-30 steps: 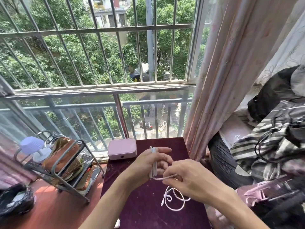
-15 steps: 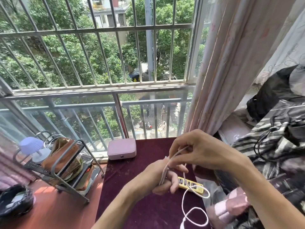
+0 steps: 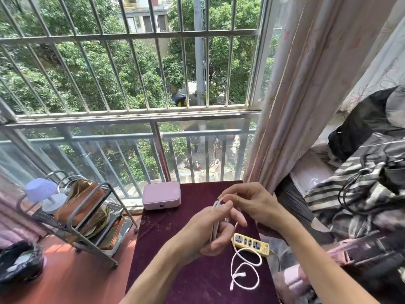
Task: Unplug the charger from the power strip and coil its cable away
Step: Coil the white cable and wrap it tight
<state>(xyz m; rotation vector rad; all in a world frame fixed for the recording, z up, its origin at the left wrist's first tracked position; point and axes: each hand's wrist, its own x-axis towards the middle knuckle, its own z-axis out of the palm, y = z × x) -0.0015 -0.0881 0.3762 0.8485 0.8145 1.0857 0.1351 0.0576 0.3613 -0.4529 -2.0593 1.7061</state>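
Observation:
My left hand (image 3: 207, 232) hovers over the dark red table (image 3: 166, 233), shut on several loops of the white charger cable (image 3: 215, 224) wound across its palm. My right hand (image 3: 249, 202) is just above and right of it, fingers pinching the cable at the top of the loops. The loose end of the cable (image 3: 245, 266) curls in two rings on the table near the front right. A yellow power strip (image 3: 252, 244) lies right of my left hand, its visible sockets bare. The charger's plug body is hidden.
A pink case (image 3: 161, 195) sits at the table's far edge by the window bars. A metal rack (image 3: 87, 216) with bags and a small lilac lamp (image 3: 41, 191) stands on the left. A pink curtain (image 3: 306, 88) and piled clothes (image 3: 361, 194) crowd the right.
My right hand came down from its raised position to the top of the loops on my left hand. The free cable on the table has grown shorter and curled into two rings.

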